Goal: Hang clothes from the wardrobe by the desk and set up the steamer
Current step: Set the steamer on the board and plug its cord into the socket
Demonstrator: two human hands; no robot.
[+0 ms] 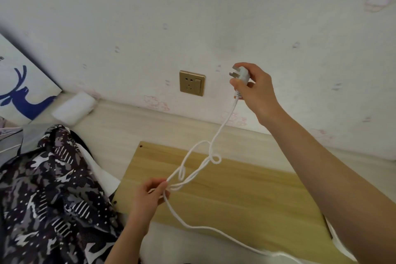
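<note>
My right hand (256,90) holds a white three-pin plug (241,75) in the air, prongs pointing left, just right of a gold wall socket (192,83). A white cord (222,122) drops from the plug, tangles into loops (201,165) and runs off toward the lower right. My left hand (151,196) pinches the looped cord above a light wooden board (235,195). A dark camouflage-patterned garment (47,195) lies at the lower left. The steamer itself is not in view.
The wooden board lies on a pale desk top (120,126) against a wallpapered wall (128,17). A white foam block (74,107) and a canvas with a blue deer (23,90) stand at the left. A grey object (10,141) sits at the far left edge.
</note>
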